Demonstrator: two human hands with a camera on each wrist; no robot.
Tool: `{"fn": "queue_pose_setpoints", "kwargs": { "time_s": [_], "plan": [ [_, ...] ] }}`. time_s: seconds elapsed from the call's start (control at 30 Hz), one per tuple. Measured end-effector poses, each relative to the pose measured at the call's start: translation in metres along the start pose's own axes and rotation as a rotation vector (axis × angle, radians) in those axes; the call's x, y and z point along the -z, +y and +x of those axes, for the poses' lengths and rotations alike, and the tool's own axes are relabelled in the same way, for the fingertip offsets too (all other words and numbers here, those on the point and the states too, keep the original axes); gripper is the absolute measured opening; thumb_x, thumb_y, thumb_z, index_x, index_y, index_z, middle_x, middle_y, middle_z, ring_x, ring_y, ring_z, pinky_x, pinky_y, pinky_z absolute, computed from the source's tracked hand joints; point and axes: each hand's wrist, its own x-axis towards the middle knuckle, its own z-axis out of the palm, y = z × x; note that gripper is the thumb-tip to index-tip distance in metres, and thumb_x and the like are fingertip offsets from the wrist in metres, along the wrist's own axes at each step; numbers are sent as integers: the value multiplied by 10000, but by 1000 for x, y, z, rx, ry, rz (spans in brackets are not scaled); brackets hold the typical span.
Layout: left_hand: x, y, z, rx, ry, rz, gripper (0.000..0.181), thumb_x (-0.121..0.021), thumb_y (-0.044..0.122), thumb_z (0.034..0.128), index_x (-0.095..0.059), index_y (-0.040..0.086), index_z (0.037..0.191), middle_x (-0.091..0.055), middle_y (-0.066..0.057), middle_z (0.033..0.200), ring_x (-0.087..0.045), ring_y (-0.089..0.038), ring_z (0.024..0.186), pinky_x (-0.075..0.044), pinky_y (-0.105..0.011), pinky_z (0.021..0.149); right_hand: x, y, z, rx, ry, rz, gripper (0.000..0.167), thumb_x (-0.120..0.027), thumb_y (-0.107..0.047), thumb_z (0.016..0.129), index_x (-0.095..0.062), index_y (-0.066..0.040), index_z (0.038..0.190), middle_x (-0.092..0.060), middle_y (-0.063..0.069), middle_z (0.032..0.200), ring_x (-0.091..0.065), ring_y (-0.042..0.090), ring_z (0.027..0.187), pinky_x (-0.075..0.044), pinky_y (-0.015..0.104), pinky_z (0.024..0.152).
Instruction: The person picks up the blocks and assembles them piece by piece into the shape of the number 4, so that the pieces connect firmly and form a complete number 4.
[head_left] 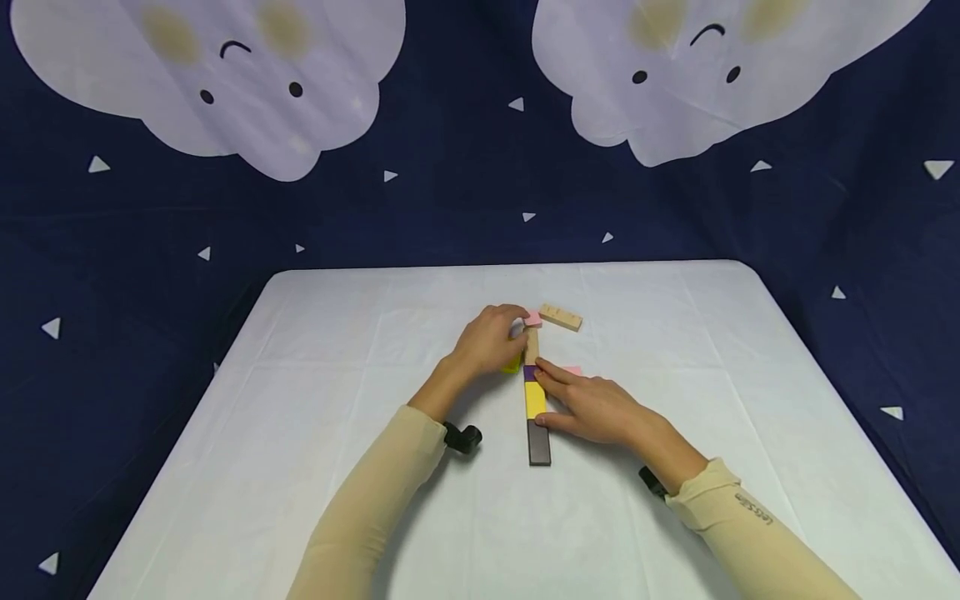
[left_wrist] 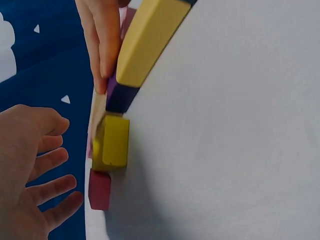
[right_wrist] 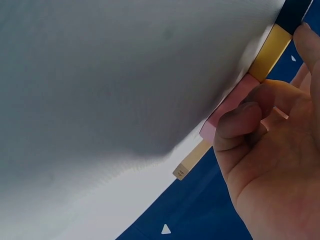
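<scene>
A straight row of blocks lies on the white table: dark grey (head_left: 538,443), yellow (head_left: 535,402), purple (head_left: 530,373), then light wood (head_left: 532,347). My right hand (head_left: 600,408) rests its fingertips at the purple block and its thumb by the yellow-grey joint; some fingers bend in the right wrist view. At the row's far end, my left hand (head_left: 491,340) hovers beside the wood block and a small pink block (head_left: 533,319), its fingers apart and holding nothing in the left wrist view. Beside the row stands a yellow-green block (left_wrist: 114,144), partly under that hand in the head view.
Another wood block (head_left: 560,317) lies slanted beyond the row. Part of a pink block (head_left: 573,370) shows behind my right fingers. The white table (head_left: 337,333) ends at a dark blue cloth with clouds and triangles.
</scene>
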Motion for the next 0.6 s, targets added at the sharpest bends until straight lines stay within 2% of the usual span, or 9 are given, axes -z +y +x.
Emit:
{"fn": "queue_pose_setpoints", "kwargs": {
  "time_s": [0.2, 0.43, 0.6],
  "plan": [
    [-5, -9, 8, 26, 34, -22, 341, -587, 276, 920, -652, 141, 1226, -605, -6, 1268, -540, -203, 1148, -423, -363, 980, -1, 0, 0, -2, 2, -6, 756, -541, -608, 894, -404, -141, 1473, -265, 3, 1559, -619, 251, 1068, -518, 485, 752],
    [-9, -12, 16, 71, 13, -19, 361, -591, 289, 916, -641, 156, 1248, -594, -5, 1285, -528, -206, 1169, -408, -373, 998, 0, 0, -1, 0, -2, -8, 746, -543, -600, 898, -403, -148, 1474, -261, 4, 1560, -598, 238, 1109, -516, 486, 762],
    [-11, -13, 20, 80, 5, -26, 372, -588, 289, 915, -636, 154, 1258, -587, -9, 1296, -521, -210, 1186, -398, -372, 1007, -1, 1, -1, 14, 5, -12, 743, -543, -591, 903, -411, -129, 1469, -269, 25, 1558, -590, 244, 1125, -516, 483, 767]
  ]
}}
